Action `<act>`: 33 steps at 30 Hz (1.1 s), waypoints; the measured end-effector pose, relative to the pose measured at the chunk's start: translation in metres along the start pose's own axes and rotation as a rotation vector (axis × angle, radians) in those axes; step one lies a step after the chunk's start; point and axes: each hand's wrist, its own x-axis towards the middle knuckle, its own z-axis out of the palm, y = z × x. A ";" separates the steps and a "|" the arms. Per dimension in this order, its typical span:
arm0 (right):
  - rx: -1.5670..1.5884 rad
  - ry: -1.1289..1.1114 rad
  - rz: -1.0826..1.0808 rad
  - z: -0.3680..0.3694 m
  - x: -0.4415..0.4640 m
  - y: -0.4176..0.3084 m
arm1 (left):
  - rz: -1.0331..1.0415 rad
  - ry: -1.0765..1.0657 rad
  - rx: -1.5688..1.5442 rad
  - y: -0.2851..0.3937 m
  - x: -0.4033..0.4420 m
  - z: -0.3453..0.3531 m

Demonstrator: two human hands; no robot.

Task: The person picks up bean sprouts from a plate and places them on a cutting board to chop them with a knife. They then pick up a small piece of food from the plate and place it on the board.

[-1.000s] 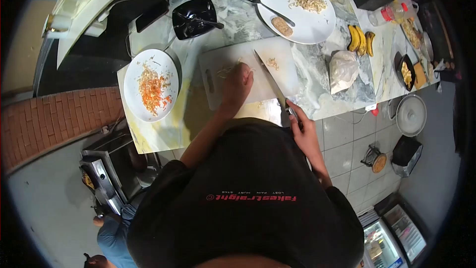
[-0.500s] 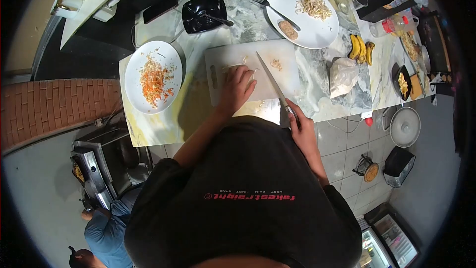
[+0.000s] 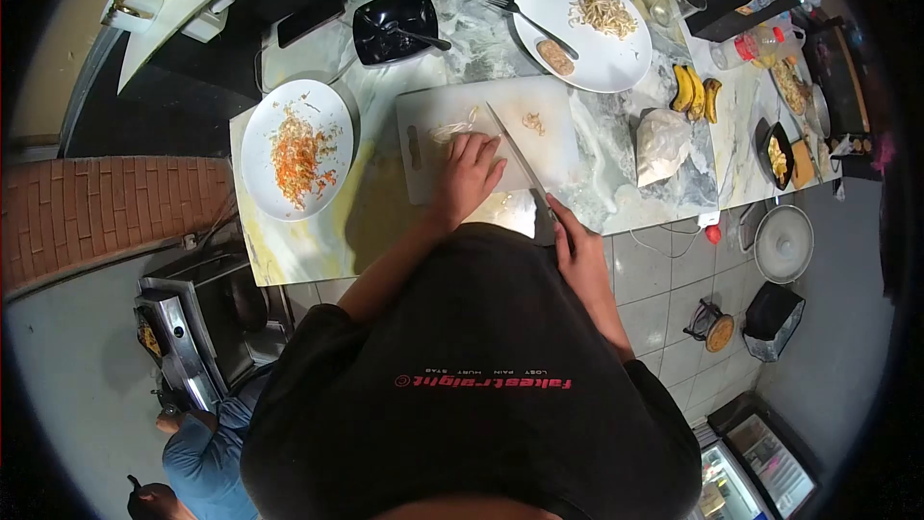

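My right hand (image 3: 577, 246) is wrapped round the handle of a long kitchen knife (image 3: 520, 151). The blade points away from me across the white cutting board (image 3: 553, 159). My left hand (image 3: 469, 181) rests on the board left of the blade, fingers stretched forward and thumb apart. Just beyond its fingertips lie thin pale strips of food (image 3: 454, 128), whose kind I cannot make out. Whatever is under the palm is hidden. A small heap of light brown pieces (image 3: 533, 122) sits on the board right of the blade.
Left of the board stands a white plate (image 3: 258, 173) of shredded orange and pale food. Behind are a black bowl (image 3: 377, 27) with a spoon and a white plate (image 3: 616, 72) with sprouts and a fork. Bananas (image 3: 690, 91) and a plastic bag (image 3: 664, 146) lie right. A person (image 3: 202, 453) is at lower left.
My left hand has shifted slightly right and towards me, uncovering more pale strips. The knife has moved slightly left in my right hand.
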 end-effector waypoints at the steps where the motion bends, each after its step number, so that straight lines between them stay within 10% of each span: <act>1: -0.001 0.002 -0.002 0.001 0.000 0.000 | 0.000 0.005 0.018 0.001 0.000 0.000; 33: -0.186 0.077 -0.021 0.000 0.001 0.022 | -0.055 0.048 0.093 -0.020 0.003 0.007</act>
